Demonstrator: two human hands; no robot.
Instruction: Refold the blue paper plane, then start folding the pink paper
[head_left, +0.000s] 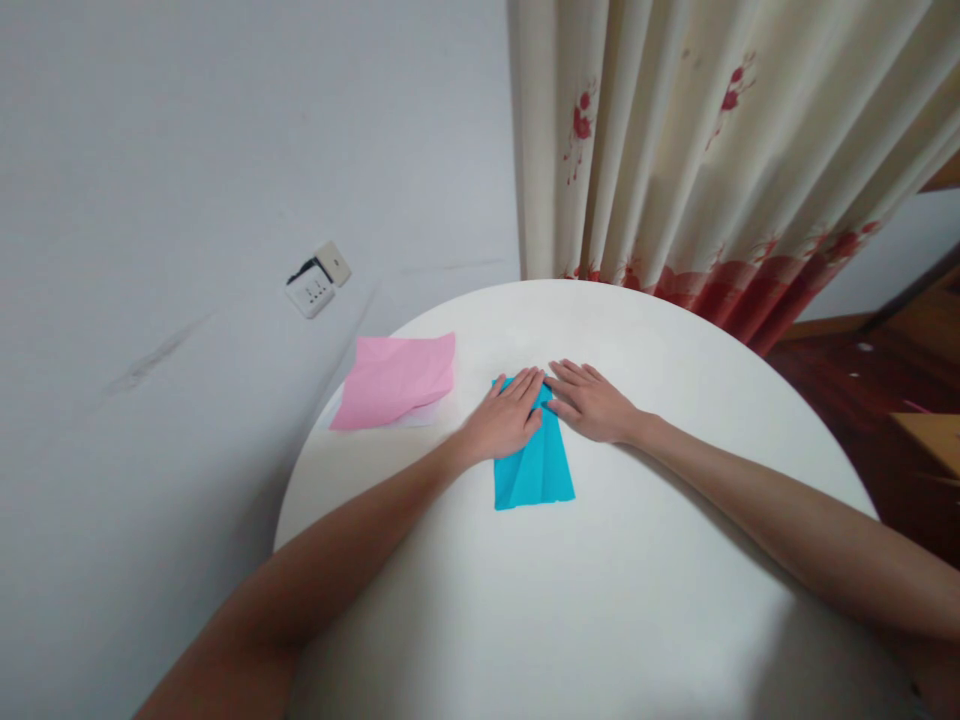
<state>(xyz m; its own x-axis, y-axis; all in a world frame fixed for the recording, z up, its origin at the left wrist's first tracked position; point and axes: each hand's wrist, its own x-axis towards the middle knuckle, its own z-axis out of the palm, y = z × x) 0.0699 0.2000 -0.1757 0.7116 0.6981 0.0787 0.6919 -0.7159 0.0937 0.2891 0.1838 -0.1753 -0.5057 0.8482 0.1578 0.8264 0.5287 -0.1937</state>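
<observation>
While both palms lie flat on the round white table (637, 600), the left hand (506, 415) presses down on the far end of a folded blue paper (536, 470), its fingers stretched out and close together, pointing toward the far edge. The right hand (589, 400) lies just beside it, also spread flat with the fingers extended, its fingertips touching the blue paper's far right corner and nearly meeting the left hand's fingers. Neither hand grips anything; both simply bear down on the sheet. The blue paper sits near the middle of the table, somewhat toward the far side, its near end fanning out wider and lying free of the hands, with crease lines running along its length. A pink paper (397, 380) rests at the table's far left edge, well apart from the hands, with a white sheet (420, 418) showing beneath its near edge. Behind the table hangs a cream curtain (675, 150) with red flowers, and a wall socket (319, 280) sits on the grey wall.
</observation>
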